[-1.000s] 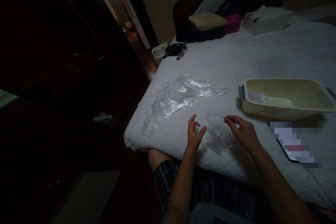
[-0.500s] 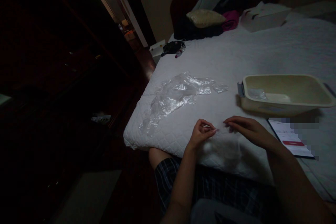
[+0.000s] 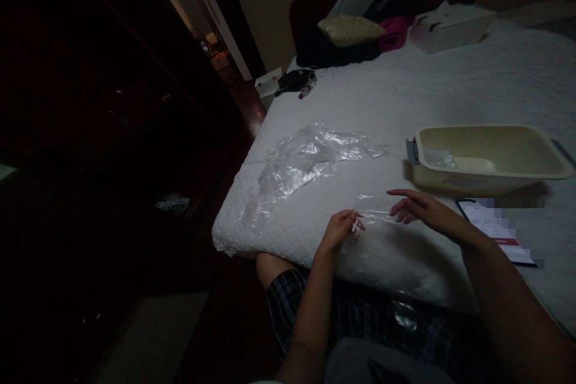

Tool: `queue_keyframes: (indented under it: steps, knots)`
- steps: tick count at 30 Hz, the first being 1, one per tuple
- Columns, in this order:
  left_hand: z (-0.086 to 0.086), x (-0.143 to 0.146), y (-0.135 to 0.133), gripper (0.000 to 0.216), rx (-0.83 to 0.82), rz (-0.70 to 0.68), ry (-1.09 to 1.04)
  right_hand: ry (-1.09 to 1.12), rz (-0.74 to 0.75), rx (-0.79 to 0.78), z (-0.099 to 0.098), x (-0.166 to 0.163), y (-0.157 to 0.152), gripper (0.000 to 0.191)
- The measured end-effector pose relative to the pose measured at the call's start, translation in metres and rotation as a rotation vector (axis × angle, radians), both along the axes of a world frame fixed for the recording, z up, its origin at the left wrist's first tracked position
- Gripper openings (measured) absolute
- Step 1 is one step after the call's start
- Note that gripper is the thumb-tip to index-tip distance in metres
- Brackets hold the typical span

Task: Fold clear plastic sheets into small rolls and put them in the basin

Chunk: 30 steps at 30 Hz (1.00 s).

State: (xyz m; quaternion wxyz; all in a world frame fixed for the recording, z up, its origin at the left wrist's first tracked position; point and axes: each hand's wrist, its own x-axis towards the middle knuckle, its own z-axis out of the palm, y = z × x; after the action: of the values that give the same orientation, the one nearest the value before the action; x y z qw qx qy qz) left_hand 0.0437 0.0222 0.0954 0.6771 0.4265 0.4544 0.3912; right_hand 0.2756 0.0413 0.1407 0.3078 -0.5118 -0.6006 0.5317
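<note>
A clear plastic bag [image 3: 377, 215] stretches between my hands, just above the near edge of the bed. My left hand [image 3: 341, 229] pinches its left end, fingers closed on the film. At the other end is my right hand [image 3: 420, 213], with the index finger stretched out and the remaining fingers curled at the film. The bag's lower part is so transparent that its outline is hard to follow; a glint shows over my lap. Beyond my left hand, several crumpled clear plastic bags [image 3: 297, 162] lie spread on the white quilted bed cover [image 3: 360, 96].
A cream plastic tub [image 3: 486, 177] with grey handles stands at the right, a clear bag inside. Before it lies a partly blurred phone or tablet [image 3: 495, 231]. Farther back are a bottle [image 3: 308, 89], a black bag [image 3: 292, 81], a pillow [image 3: 351, 31] and a white box [image 3: 452, 27].
My right hand has extended its index finger and the film is now drawn taut between both hands. My left hand has dipped slightly. The bags on the bed have stayed put.
</note>
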Motion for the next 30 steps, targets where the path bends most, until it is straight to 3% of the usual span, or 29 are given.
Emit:
queue_keyframes:
  steps: [5, 8, 12, 21, 25, 30]
  knots:
    - [-0.006, -0.009, 0.005, 0.049, 0.036, 0.039, 0.160, -0.161, 0.027, -0.081, -0.027, 0.007, 0.005, 0.060]
    - [-0.009, -0.015, 0.006, 0.045, 0.021, 0.048, 0.153, -0.086, 0.050, -0.130, -0.032, 0.009, 0.008, 0.053]
    - [-0.012, -0.020, 0.011, 0.041, -0.039, 0.038, 0.194, 0.030, -0.037, -0.193, -0.030, 0.010, 0.014, 0.053]
    - [0.001, -0.023, 0.026, 0.042, -0.147, -0.082, 0.118, -0.132, -0.030, -0.117, -0.010, 0.029, 0.060, 0.054]
    - [-0.014, -0.017, 0.039, 0.029, -0.195, -0.033, 0.059, -0.170, -0.035, -0.135, -0.017, 0.026, 0.085, 0.059]
    - [-0.046, -0.005, 0.055, 0.028, -0.236, 0.136, 0.096, -0.098, -0.169, -0.165, -0.056, 0.007, 0.104, 0.059]
